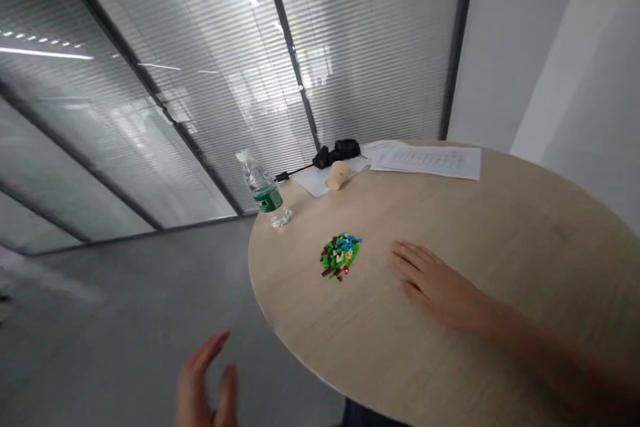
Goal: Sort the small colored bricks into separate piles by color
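Note:
A small heap of coloured building bricks (341, 253), mostly green, brown and blue, lies on the round wooden table (450, 213). To the right of the heap, my right hand (435, 283) rests on or just above the tabletop, fingers stretched out toward the bricks and holding nothing. My left hand (207, 383) is in the air off the table's left edge, over the floor. Its thumb and fingers are apart with nothing between them, and the lower part of it is cut off by the picture's edge.
A plastic water bottle (269, 193) with a green label stands at the table's far left edge. Behind the bricks are a beige cylinder (339, 175), a black object with a cable (337, 153) and printed sheets (430, 160). Glass partitions with blinds (210, 80) rise beyond.

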`<state>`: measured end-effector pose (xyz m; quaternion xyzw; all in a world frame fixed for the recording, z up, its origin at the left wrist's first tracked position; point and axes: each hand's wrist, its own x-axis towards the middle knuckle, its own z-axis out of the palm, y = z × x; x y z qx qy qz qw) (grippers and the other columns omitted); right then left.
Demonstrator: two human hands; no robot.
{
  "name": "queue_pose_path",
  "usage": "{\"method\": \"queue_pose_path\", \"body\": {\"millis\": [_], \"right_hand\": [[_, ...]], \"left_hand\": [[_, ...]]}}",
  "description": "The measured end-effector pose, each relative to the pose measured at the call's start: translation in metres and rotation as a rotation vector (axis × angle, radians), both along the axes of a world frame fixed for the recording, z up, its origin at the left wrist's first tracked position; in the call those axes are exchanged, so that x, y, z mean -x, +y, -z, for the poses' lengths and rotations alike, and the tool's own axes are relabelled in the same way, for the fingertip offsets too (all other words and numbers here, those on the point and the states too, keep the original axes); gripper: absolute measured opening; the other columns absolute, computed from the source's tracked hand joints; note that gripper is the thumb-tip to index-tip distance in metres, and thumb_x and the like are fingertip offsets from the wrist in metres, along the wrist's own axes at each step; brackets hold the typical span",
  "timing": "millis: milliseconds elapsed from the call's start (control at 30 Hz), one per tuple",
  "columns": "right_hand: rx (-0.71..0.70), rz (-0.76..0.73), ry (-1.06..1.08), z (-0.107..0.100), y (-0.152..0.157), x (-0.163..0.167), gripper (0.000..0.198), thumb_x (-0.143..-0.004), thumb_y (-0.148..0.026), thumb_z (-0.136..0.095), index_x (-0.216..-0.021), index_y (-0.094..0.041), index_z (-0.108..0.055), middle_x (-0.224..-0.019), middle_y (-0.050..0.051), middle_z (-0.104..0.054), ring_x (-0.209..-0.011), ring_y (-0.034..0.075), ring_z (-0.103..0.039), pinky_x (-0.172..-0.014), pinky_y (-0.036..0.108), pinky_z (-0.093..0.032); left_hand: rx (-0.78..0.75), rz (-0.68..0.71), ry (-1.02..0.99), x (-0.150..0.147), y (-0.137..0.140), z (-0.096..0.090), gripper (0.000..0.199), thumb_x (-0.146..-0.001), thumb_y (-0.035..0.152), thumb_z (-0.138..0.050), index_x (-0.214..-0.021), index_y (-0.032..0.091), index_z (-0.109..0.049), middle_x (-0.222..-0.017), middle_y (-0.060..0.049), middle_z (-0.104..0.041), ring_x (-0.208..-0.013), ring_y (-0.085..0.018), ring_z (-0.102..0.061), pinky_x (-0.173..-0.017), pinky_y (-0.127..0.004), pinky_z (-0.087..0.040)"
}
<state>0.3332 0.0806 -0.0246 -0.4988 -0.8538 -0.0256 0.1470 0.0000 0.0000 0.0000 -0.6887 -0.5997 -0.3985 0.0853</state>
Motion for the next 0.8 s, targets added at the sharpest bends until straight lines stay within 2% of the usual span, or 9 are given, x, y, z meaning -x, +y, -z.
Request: {"method": "queue_pose_path", "body": {"millis": [33, 100, 133, 200, 300, 467, 667, 800], "right_hand": [[-0.001, -0.001, 0.002, 0.0, 0.0, -0.002, 0.049, -0.089, -0.029, -0.035, -0.131, -0.006, -0.045, -0.139, 0.015, -0.04, -0.129, 0.025, -0.035, -0.106, 0.045, -0.031], [-0.004, 0.02, 0.002, 0.002, 0.001, -0.006, 0.049, -0.09, -0.029, -0.033, -0.131, -0.006, -0.045, -0.139, 0.014, -0.04, -0.129, 0.025, -0.035, -0.107, 0.045, -0.031], [-0.008, 0.042, 0.002, 0.003, 0.002, -0.007, 0.048, -0.09, -0.028, -0.032, -0.131, -0.006, -0.045, -0.138, 0.014, -0.041, -0.129, 0.024, -0.035, -0.107, 0.044, -0.031], [-0.019, 0.085, 0.012, 0.006, 0.003, -0.009, 0.048, -0.09, -0.027, -0.031, -0.131, -0.006, -0.045, -0.138, 0.014, -0.041, -0.129, 0.024, -0.035, -0.107, 0.044, -0.031], [-0.032, 0.099, 0.026, 0.011, 0.005, -0.01, 0.048, -0.089, -0.026, -0.032, -0.131, -0.008, -0.044, -0.139, 0.013, -0.04, -0.13, 0.023, -0.034, -0.108, 0.044, -0.03], [-0.015, 0.08, 0.043, 0.014, 0.006, -0.01, 0.048, -0.089, -0.027, -0.032, -0.132, -0.009, -0.045, -0.14, 0.012, -0.039, -0.131, 0.023, -0.032, -0.108, 0.045, -0.03], [0.036, 0.086, 0.071, 0.015, 0.007, -0.009, 0.049, -0.088, -0.029, -0.035, -0.132, -0.009, -0.045, -0.14, 0.012, -0.038, -0.131, 0.024, -0.032, -0.107, 0.044, -0.031], [0.086, 0.082, 0.097, 0.012, 0.006, -0.011, 0.052, -0.087, -0.032, -0.039, -0.134, -0.009, -0.042, -0.142, 0.012, -0.036, -0.132, 0.024, -0.03, -0.108, 0.045, -0.029]], "left_hand": [[0.015, 0.11, 0.059, -0.019, 0.013, -0.002, 0.035, -0.091, 0.037, -0.039, -0.123, 0.027, -0.047, -0.117, -0.007, -0.055, -0.106, -0.021, -0.053, -0.087, -0.039, -0.048], [0.17, 0.477, 0.332, -0.064, 0.038, -0.008, 0.043, -0.089, 0.034, -0.041, -0.131, 0.023, -0.041, -0.128, -0.01, -0.05, -0.12, -0.024, -0.044, -0.098, -0.043, -0.04], [0.223, 0.58, 0.422, -0.087, 0.05, -0.011, 0.047, -0.088, 0.033, -0.041, -0.133, 0.021, -0.038, -0.134, -0.01, -0.045, -0.125, -0.025, -0.039, -0.103, -0.044, -0.035], [0.317, 0.69, 0.51, -0.125, 0.07, -0.014, 0.056, -0.087, 0.034, -0.042, -0.138, 0.015, -0.03, -0.143, -0.011, -0.034, -0.132, -0.025, -0.028, -0.109, -0.043, -0.027], [0.432, 0.715, 0.529, -0.15, 0.085, -0.011, 0.06, -0.089, 0.041, -0.038, -0.14, 0.011, -0.027, -0.147, -0.012, -0.022, -0.136, -0.025, -0.019, -0.112, -0.044, -0.019], [0.508, 0.719, 0.485, -0.143, 0.084, -0.007, 0.061, -0.088, 0.04, -0.04, -0.141, 0.015, -0.026, -0.149, -0.01, -0.017, -0.136, -0.024, -0.016, -0.112, -0.044, -0.015], [0.538, 0.737, 0.397, -0.146, 0.083, -0.012, 0.06, -0.083, 0.038, -0.048, -0.137, 0.017, -0.033, -0.148, -0.009, -0.022, -0.135, -0.026, -0.021, -0.111, -0.046, -0.019], [0.476, 0.754, 0.282, -0.139, 0.087, -0.014, 0.05, -0.08, 0.03, -0.051, -0.129, 0.021, -0.044, -0.139, -0.008, -0.041, -0.13, -0.024, -0.033, -0.11, -0.048, -0.019]]}}
